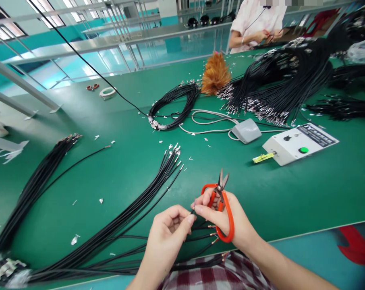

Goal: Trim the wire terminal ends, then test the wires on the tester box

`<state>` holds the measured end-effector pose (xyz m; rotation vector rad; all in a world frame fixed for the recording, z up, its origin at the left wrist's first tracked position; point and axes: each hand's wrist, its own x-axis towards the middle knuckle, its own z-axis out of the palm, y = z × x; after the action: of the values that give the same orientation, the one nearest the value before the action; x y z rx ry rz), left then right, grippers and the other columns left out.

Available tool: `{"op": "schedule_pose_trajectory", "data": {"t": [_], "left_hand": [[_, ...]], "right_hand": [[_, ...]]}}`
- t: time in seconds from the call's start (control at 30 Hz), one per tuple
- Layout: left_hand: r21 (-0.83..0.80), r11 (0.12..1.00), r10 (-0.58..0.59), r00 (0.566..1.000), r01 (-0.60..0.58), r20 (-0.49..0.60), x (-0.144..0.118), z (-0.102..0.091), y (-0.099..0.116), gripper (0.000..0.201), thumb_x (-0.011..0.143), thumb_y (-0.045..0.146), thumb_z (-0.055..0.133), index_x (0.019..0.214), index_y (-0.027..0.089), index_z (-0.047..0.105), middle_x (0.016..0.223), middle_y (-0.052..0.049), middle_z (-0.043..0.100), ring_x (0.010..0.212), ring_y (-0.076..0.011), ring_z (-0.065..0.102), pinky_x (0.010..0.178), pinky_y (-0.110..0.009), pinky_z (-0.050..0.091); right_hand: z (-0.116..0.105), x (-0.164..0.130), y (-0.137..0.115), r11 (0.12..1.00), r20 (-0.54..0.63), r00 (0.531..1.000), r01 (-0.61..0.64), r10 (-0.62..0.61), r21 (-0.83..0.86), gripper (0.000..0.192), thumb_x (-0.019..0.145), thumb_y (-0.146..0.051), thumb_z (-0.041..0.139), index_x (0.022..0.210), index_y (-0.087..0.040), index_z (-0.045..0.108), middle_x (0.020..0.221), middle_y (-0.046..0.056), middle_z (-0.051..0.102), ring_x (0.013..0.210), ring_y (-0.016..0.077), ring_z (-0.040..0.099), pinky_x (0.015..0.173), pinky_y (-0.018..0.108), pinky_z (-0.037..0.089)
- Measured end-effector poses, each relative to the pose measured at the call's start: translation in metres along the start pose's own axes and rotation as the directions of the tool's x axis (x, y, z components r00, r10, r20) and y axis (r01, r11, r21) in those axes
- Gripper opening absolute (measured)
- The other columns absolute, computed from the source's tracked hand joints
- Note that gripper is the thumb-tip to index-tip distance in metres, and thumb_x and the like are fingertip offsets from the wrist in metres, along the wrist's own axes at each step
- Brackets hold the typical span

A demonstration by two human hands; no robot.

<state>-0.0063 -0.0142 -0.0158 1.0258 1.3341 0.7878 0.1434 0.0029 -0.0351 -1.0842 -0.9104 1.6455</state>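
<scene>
My left hand (172,229) pinches a thin black cable close to its end, between thumb and fingers. Meeting it there, my right hand (227,215) touches the stripped cable tip with thumb and forefinger. Red-handled scissors (220,187) hang on that same hand, their blades slightly apart and pointing away from me. Several black cables (200,237) with bared coloured wires run beneath both hands. To the left, a bundle of black cables (140,209) stretches over the green table, with whitish wrapped ends at the far side.
Farther left lies another cable bundle (34,185). Beyond my hands are a coiled cable (188,104), a grey box (246,131), a white tester (300,143) with a green button and a heap of black cables (279,88). A person (255,28) works across the table.
</scene>
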Motion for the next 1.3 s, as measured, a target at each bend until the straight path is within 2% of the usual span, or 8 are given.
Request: {"op": "schedule_pose_trajectory", "data": {"t": [0.2, 0.3, 0.5, 0.57, 0.73, 0.83, 1.1, 1.3], "left_hand": [[0.040, 0.998, 0.044, 0.998, -0.042, -0.039, -0.002, 0.005, 0.001, 0.027, 0.073, 0.035, 0.066, 0.057, 0.015, 0.056, 0.053, 0.003, 0.047, 0.050, -0.0108, 0.041, 0.048, -0.022, 0.034], [0.041, 0.998, 0.050, 0.998, -0.048, -0.048, -0.003, 0.006, -0.003, 0.026, 0.073, 0.033, 0.067, 0.058, 0.015, 0.057, 0.054, 0.003, 0.048, 0.052, -0.0105, 0.041, 0.048, -0.021, 0.033], [-0.195, 0.980, -0.056, 0.998, 0.049, -0.031, -0.002, -0.005, -0.009, 0.025, 0.075, 0.035, 0.068, 0.065, 0.015, 0.057, 0.054, 0.002, 0.052, 0.046, -0.0075, 0.039, 0.046, -0.020, 0.027], [-0.292, 0.951, -0.102, 0.995, 0.104, 0.022, -0.003, -0.009, -0.007, 0.024, 0.075, 0.035, 0.068, 0.068, 0.014, 0.059, 0.054, 0.002, 0.052, 0.045, -0.0069, 0.038, 0.045, -0.020, 0.025], [-0.413, 0.895, -0.126, 0.984, 0.168, 0.129, -0.005, -0.011, -0.001, 0.022, 0.078, 0.032, 0.067, 0.071, 0.012, 0.063, 0.048, 0.003, 0.047, 0.044, -0.0066, 0.034, 0.044, -0.020, 0.024], [-0.451, 0.871, -0.133, 0.976, 0.197, 0.171, -0.005, -0.012, 0.000, 0.021, 0.078, 0.030, 0.066, 0.070, 0.011, 0.063, 0.048, 0.003, 0.045, 0.044, -0.0065, 0.032, 0.044, -0.021, 0.022], [-0.492, 0.838, -0.137, 0.965, 0.234, 0.226, -0.005, -0.015, -0.002, 0.020, 0.081, 0.028, 0.063, 0.070, 0.011, 0.062, 0.048, 0.003, 0.043, 0.044, -0.0063, 0.028, 0.044, -0.022, 0.020], [-0.504, 0.828, -0.134, 0.960, 0.246, 0.248, -0.005, -0.015, -0.002, 0.020, 0.081, 0.027, 0.062, 0.069, 0.011, 0.062, 0.048, 0.003, 0.043, 0.044, -0.0063, 0.029, 0.044, -0.022, 0.020]], "right_hand": [[0.001, 0.002, -0.001, 0.999, 0.001, 1.000, 0.014, -0.014, -0.037, 0.021, 0.068, -0.022, 0.072, 0.066, -0.020, 0.051, 0.066, -0.002, 0.062, 0.075, 0.0175, 0.068, 0.072, 0.028, 0.052], [0.003, -0.002, 0.002, 0.981, -0.031, 0.996, 0.079, -0.086, -0.179, 0.018, 0.070, -0.020, 0.067, 0.066, -0.020, 0.049, 0.067, -0.003, 0.060, 0.073, 0.0170, 0.065, 0.071, 0.028, 0.050], [-0.004, -0.010, 0.005, 0.771, 0.070, 0.980, 0.190, -0.186, -0.608, 0.006, 0.081, -0.022, 0.055, 0.077, -0.021, 0.052, 0.071, -0.003, 0.058, 0.064, 0.0124, 0.055, 0.062, 0.024, 0.043], [-0.011, -0.009, 0.001, 0.638, 0.091, 0.973, 0.208, -0.212, -0.741, 0.013, 0.082, -0.031, 0.059, 0.077, -0.021, 0.053, 0.074, -0.002, 0.059, 0.062, 0.0125, 0.053, 0.061, 0.025, 0.040], [-0.024, -0.002, -0.006, 0.119, 0.244, 0.885, 0.313, -0.396, -0.942, 0.030, 0.079, -0.048, 0.062, 0.070, -0.020, 0.058, 0.071, 0.000, 0.060, 0.060, 0.0144, 0.051, 0.062, 0.029, 0.030], [-0.024, 0.003, -0.005, -0.020, 0.317, 0.834, 0.346, -0.451, -0.938, 0.034, 0.081, -0.051, 0.059, 0.069, -0.019, 0.060, 0.070, 0.000, 0.061, 0.060, 0.0144, 0.052, 0.063, 0.030, 0.027], [-0.019, 0.006, -0.002, -0.112, 0.391, 0.772, 0.390, -0.501, -0.914, 0.034, 0.085, -0.048, 0.056, 0.066, -0.020, 0.060, 0.066, -0.001, 0.061, 0.058, 0.0131, 0.052, 0.063, 0.030, 0.025], [-0.019, 0.005, -0.002, -0.142, 0.409, 0.763, 0.393, -0.501, -0.908, 0.039, 0.086, -0.046, 0.054, 0.059, -0.019, 0.058, 0.059, -0.002, 0.059, 0.053, 0.0119, 0.047, 0.061, 0.030, 0.024]]}}
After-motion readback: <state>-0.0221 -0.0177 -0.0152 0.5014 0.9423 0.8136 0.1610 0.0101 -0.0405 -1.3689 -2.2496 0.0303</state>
